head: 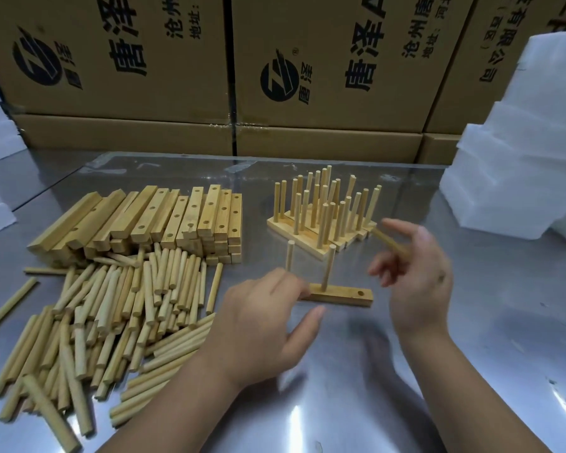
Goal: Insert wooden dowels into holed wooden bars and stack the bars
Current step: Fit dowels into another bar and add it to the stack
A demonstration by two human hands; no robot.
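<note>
Several finished bars point(321, 235) are gathered at the back of the surface point(490, 322), but many loose dowels point(111, 322) and holed bars point(151, 217) are left, so much work is judged to remain. The current bar point(340, 296), with two upright dowels point(328, 266) fitted and one hole point(360, 293) empty, is steadied at its left end by the left hand's point(265, 325) straight fingers. A third dowel point(389, 241) is pinched in the right hand point(417, 279), above the bar's right end.

Dowel heap point(111, 322) left, foam point(520, 165) right
</note>
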